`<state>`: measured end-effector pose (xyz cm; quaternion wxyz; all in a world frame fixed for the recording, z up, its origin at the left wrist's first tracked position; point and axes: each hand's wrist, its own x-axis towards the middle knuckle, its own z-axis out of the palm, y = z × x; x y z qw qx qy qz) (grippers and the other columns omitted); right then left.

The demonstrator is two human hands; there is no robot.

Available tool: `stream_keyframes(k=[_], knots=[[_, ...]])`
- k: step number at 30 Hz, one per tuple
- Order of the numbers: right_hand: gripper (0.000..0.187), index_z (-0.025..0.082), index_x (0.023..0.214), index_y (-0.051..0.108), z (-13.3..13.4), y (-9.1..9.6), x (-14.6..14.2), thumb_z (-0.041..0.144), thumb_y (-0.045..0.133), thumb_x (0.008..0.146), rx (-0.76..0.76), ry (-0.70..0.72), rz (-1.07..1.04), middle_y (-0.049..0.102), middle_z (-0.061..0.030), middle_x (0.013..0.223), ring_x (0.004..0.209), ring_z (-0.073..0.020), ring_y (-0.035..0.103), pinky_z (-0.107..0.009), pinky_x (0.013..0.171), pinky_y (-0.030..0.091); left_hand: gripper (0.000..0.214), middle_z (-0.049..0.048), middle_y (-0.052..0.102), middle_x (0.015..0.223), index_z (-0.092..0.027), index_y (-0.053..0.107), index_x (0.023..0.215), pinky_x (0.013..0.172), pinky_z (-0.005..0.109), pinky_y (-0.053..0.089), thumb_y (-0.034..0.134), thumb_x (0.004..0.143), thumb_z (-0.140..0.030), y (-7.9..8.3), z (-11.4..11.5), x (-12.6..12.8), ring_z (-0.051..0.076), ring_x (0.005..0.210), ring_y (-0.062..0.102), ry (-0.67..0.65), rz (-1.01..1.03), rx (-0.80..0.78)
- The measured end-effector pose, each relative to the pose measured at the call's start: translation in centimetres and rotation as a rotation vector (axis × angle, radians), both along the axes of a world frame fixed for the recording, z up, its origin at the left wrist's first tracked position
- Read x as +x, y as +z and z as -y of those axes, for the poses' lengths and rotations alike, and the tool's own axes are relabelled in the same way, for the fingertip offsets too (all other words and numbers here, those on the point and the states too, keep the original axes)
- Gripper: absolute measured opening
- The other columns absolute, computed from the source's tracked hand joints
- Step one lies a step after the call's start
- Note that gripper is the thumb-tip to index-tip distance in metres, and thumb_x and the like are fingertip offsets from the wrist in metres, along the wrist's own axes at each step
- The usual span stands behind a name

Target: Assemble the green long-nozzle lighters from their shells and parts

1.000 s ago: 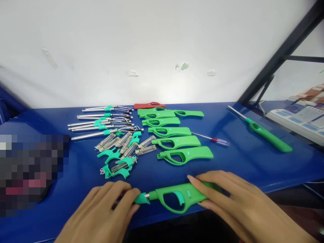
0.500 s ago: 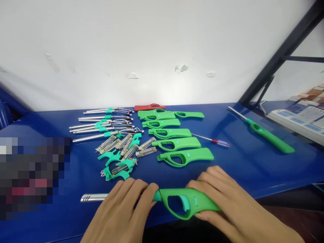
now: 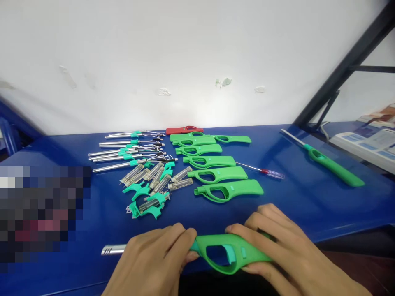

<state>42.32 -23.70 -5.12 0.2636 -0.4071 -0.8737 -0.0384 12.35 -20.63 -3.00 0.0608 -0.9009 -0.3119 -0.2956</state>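
Low at the front edge of the table I hold a green long-neck lighter [image 3: 236, 242] level between both hands. My left hand [image 3: 154, 257] is closed round its neck, where the teal collar meets the body; the silver tube tip sticks out to the left. My right hand [image 3: 277, 246] grips the wide handle end, thumb below and fingers over the top. A teal trigger [image 3: 229, 254] shows inside the handle's loop. Beyond my hands lie several green lighter shells [image 3: 230, 190] in a column, with a red shell [image 3: 185, 130] at the back.
Several metal lighter tubes with wires [image 3: 115, 165] lie at the left, near clear fuel tanks [image 3: 180, 184] and teal triggers [image 3: 135, 191]. A screwdriver [image 3: 273, 174] rests right of the shells. Farther right is another green lighter [image 3: 336, 166]. A white wall stands behind the blue table [image 3: 296, 205].
The lighter sits slightly lower in view, and my left fingers have bunched closer round its neck. My right hand keeps its grip on the handle. The whole view has shifted slightly.
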Motion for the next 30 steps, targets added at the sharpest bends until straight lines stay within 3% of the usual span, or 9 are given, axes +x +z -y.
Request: stream_keyframes(k=[4,9,12,15,17,20,23,26,30], knots=[[0.038,0.033,0.145,0.069,-0.5,0.3,0.0,0.049,0.055,0.114,-0.011,-0.006,0.003,0.080,-0.0003,0.120,0.114,-0.0172,0.078,-0.030,0.123,0.047,0.029,0.0040,0.082,0.101,-0.017,0.063,0.129,0.069,0.032,0.063,0.037,0.116,-0.012,-0.9,-0.3,-0.6,0.019,0.081,0.081,0.009,-0.006,-0.012],[0.043,0.041,0.145,0.069,-1.2,0.0,-0.4,0.056,0.067,0.106,-0.115,-0.095,-0.084,0.082,0.0006,0.125,0.114,-0.0210,0.081,-0.027,0.095,0.067,0.035,0.0024,0.081,0.115,-0.020,0.063,0.143,0.081,0.032,0.061,0.051,0.112,-0.012,-1.9,-1.4,-2.1,0.016,0.091,0.079,0.024,-0.031,0.013],[0.044,0.044,0.142,0.070,-1.6,-0.2,-0.5,0.058,0.076,0.100,-0.160,-0.139,-0.226,0.086,0.0066,0.123,0.110,-0.0193,0.084,-0.022,0.095,0.066,0.034,0.0005,0.080,0.114,-0.023,0.065,0.141,0.086,0.031,0.057,0.054,0.111,-0.011,-2.2,-1.7,-2.7,0.015,0.094,0.077,0.055,-0.002,0.050],[0.022,0.043,0.124,0.079,-2.0,0.2,-0.6,0.047,0.077,0.103,-0.283,-0.111,-0.373,0.088,0.0103,0.113,0.098,-0.0155,0.086,-0.017,0.091,0.064,0.035,-0.0002,0.079,0.117,-0.024,0.066,0.142,0.097,0.032,0.052,0.055,0.111,-0.012,-2.3,-1.4,-2.8,0.015,0.098,0.076,0.097,-0.001,0.092],[0.015,0.040,0.112,0.085,-2.0,0.6,-0.7,0.048,0.077,0.101,-0.354,-0.113,-0.427,0.089,0.0079,0.110,0.095,-0.0184,0.086,-0.020,0.087,0.066,0.037,0.0011,0.078,0.121,-0.025,0.064,0.146,0.101,0.034,0.050,0.055,0.112,-0.015,-2.3,-1.0,-2.5,0.016,0.103,0.075,0.105,-0.005,0.094],[0.023,0.039,0.104,0.088,-1.8,0.9,-0.9,0.058,0.078,0.097,-0.459,-0.209,-0.511,0.088,0.0035,0.094,0.082,-0.0207,0.085,-0.022,0.070,0.066,0.039,0.0037,0.076,0.125,-0.027,0.063,0.151,0.102,0.037,0.049,0.054,0.114,-0.020,-2.3,-0.8,-1.7,0.019,0.106,0.074,0.103,-0.047,0.091],[0.033,0.034,0.109,0.086,-1.6,1.1,-0.8,0.063,0.074,0.098,-0.690,-0.253,-0.627,0.080,0.0032,0.075,0.052,-0.0131,0.071,-0.021,0.049,0.056,0.038,0.0041,0.076,0.120,-0.027,0.063,0.152,0.098,0.040,0.050,0.056,0.115,-0.023,-2.5,-0.9,-1.1,0.021,0.099,0.074,0.094,-0.098,0.170],[0.036,0.031,0.114,0.083,-1.9,1.4,-0.6,0.062,0.070,0.102,-0.795,-0.201,-0.690,0.082,0.0004,0.091,0.049,-0.0101,0.066,-0.023,0.056,0.060,0.035,0.0040,0.078,0.113,-0.022,0.064,0.150,0.092,0.038,0.053,0.055,0.117,-0.029,-2.8,-1.3,-0.9,0.020,0.095,0.075,0.073,-0.118,0.183],[0.029,0.034,0.116,0.085,-2.5,1.6,-0.5,0.057,0.075,0.100,-0.582,-0.066,-0.656,0.085,-0.0038,0.117,0.095,-0.0218,0.083,-0.031,0.091,0.065,0.031,0.0008,0.080,0.097,-0.016,0.068,0.138,0.079,0.034,0.059,0.051,0.118,-0.032,-2.5,-1.5,-0.6,0.017,0.080,0.076,0.050,-0.089,0.182]])
